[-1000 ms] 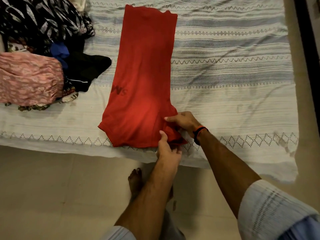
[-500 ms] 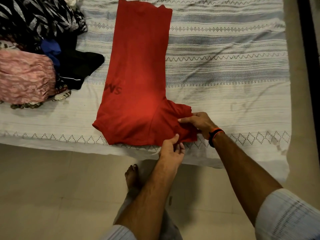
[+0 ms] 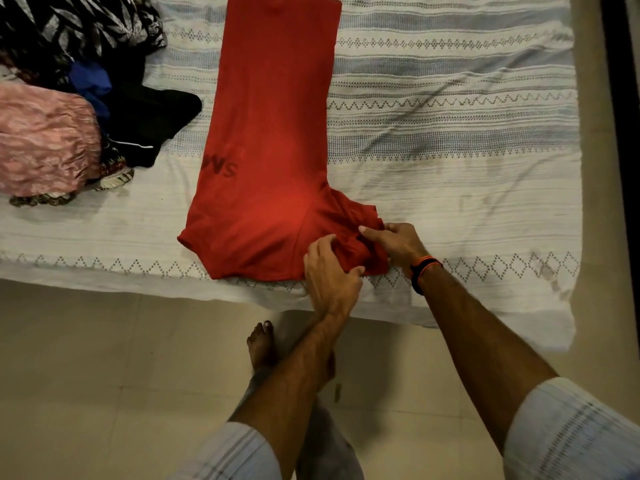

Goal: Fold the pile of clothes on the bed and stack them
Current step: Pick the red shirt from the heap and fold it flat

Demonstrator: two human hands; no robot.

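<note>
A red T-shirt (image 3: pixel 270 140) lies lengthwise on the bed (image 3: pixel 450 140), folded into a long strip with dark lettering near its left edge. Its near right sleeve sticks out, bunched, close to the bed's front edge. My left hand (image 3: pixel 330 271) grips the bunched red cloth from the near side, fingers curled over it. My right hand (image 3: pixel 394 242), with an orange and black band on the wrist, pinches the same sleeve from the right. A pile of unfolded clothes (image 3: pixel 79 64) sits at the left of the bed.
In the pile are a black-and-white leaf-print garment (image 3: pixel 69 26), a pink patterned piece (image 3: pixel 45 140), a blue item (image 3: pixel 91 81) and a black garment (image 3: pixel 149 119). The striped bedsheet stretches right of the shirt. A tiled floor (image 3: pixel 104 375) and my bare foot (image 3: pixel 261 344) lie below.
The right sleeve has been drawn out to the right of the shirt and bunched. My left hand has moved up onto the cloth; my right hand has shifted right with the sleeve.
</note>
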